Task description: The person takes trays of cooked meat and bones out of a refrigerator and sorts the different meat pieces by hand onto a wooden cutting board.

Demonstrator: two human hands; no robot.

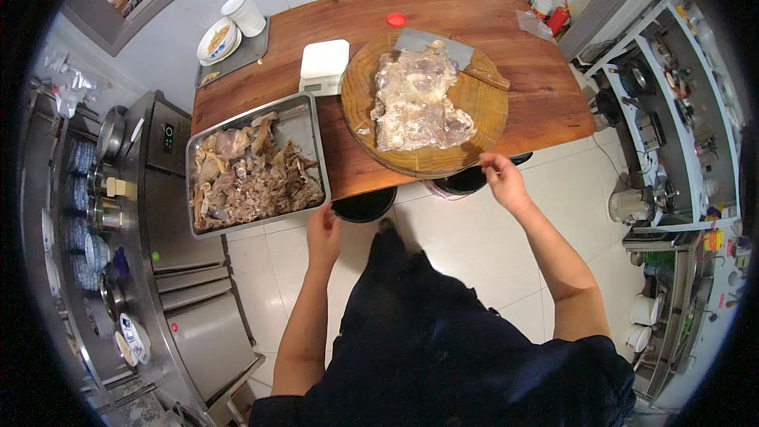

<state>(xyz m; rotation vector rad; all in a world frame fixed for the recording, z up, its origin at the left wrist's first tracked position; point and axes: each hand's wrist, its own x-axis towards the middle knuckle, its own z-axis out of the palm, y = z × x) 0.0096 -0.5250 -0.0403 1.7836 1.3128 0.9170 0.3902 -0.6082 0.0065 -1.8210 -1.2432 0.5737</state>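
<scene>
My left hand (pixel 324 236) is just below the near right corner of a metal tray (pixel 323 160), thumb and fingers apart; whether the fingertips touch the rim I cannot tell. Chopped and torn cooked meat (pixel 255 184) fills most of that tray. Beside the near right edge of a round wooden chopping board (pixel 409 163) is my right hand (pixel 505 182), its fingers loosely bent and nothing seen in them. A large flat slab of pressed meat (pixel 418 101) lies on the board. Behind it rests a cleaver (pixel 418 41), its blade partly covered by the slab and its wooden handle pointing right.
A white kitchen scale (pixel 324 62) stands between tray and board on the wooden table (pixel 542 101). Farther back are a red lid (pixel 396 19), stacked white bowls (pixel 244 13) and a bowl of food (pixel 217 40). Black-lined bins (pixel 364 206) sit under the table's front edge.
</scene>
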